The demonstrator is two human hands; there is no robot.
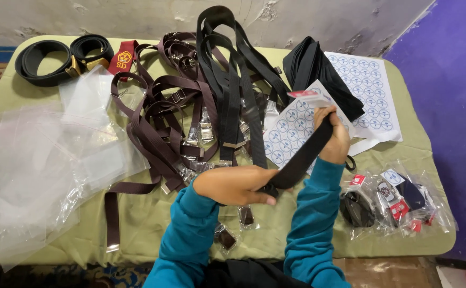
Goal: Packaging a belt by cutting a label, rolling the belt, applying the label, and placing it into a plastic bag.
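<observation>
A black webbing belt (302, 157) is stretched between both my hands above the table's front middle. My left hand (236, 185) grips its lower end, fingers curled over it. My right hand (333, 137) is raised and closed on the upper end, with a small red-and-white tag (308, 96) sticking up just above the fingers. Beneath my right hand lies a white sheet of round blue stickers (291, 130). Both my sleeves are teal.
Brown belts (161, 133) and black belts (233, 80) with metal buckles are heaped mid-table. Clear plastic bags (41, 170) lie left, packed bagged belts (390, 200) right. Two coiled black belts (51, 61) sit far left, a second sticker sheet (374, 96) far right on the green tablecloth (147, 213).
</observation>
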